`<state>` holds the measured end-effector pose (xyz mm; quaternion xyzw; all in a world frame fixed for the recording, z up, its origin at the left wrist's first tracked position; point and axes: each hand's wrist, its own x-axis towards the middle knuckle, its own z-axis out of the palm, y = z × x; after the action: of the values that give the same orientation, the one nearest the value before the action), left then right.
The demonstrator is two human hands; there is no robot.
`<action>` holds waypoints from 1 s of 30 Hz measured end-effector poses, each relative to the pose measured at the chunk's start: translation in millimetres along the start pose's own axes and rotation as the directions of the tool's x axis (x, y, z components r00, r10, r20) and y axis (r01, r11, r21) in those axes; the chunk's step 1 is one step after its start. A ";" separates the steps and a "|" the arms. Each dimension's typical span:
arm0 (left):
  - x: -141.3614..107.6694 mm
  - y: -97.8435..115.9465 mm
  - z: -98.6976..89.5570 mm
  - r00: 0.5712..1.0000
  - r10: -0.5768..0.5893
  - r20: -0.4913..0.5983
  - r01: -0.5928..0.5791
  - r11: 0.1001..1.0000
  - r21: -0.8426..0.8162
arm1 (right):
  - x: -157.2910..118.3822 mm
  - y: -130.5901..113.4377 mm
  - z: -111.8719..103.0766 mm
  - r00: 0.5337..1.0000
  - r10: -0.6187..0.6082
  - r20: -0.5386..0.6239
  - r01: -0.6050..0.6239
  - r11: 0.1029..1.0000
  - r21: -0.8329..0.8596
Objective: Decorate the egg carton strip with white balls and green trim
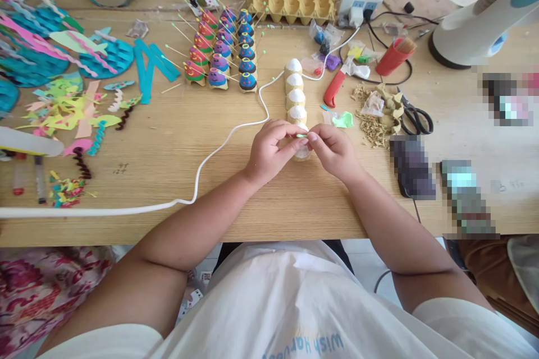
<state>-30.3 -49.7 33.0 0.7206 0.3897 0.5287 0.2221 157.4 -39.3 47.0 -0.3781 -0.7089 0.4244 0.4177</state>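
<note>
And here the left hand [272, 151] and right hand [334, 151] pinch a small green piece [301, 136] between fingertips, right above the near end of the white-capped strip [296, 98], apparently mid-shaping, work that calls for light, even finger pressure.

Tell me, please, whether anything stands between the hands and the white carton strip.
Nothing visible separates the left hand or right hand from the near end of the carton strip; a white cable crosses nearer its far end.

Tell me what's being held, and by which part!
A tiny green piece, between the fingertips of the left hand and right hand. Which part is pinched can't be told.
</note>
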 end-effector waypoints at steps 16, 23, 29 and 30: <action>-1.9 1.2 1.6 1.000 0.010 -0.002 -0.011 0.998 -0.059 | 2.3 -1.9 3.5 0.989 0.146 0.007 -0.140 0.938 0.317; -2.5 -1.2 0.3 1.000 -0.022 0.001 0.022 1.000 0.015 | 1.8 -3.6 -0.2 0.994 0.091 -0.060 -0.083 0.990 0.113; -1.8 -1.0 0.7 0.998 -0.054 -0.029 0.053 0.998 -0.024 | 0.7 -1.1 0.5 0.996 0.085 0.037 -0.091 0.972 0.219; -1.8 -1.1 0.8 0.998 -0.054 -0.036 0.052 0.998 -0.034 | 0.4 -0.5 1.3 0.995 0.087 0.054 -0.098 0.966 0.240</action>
<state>-30.2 -50.4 30.9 0.6963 0.4040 0.5424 0.2406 156.0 -39.5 47.3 -0.3478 -0.6422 0.5346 0.4252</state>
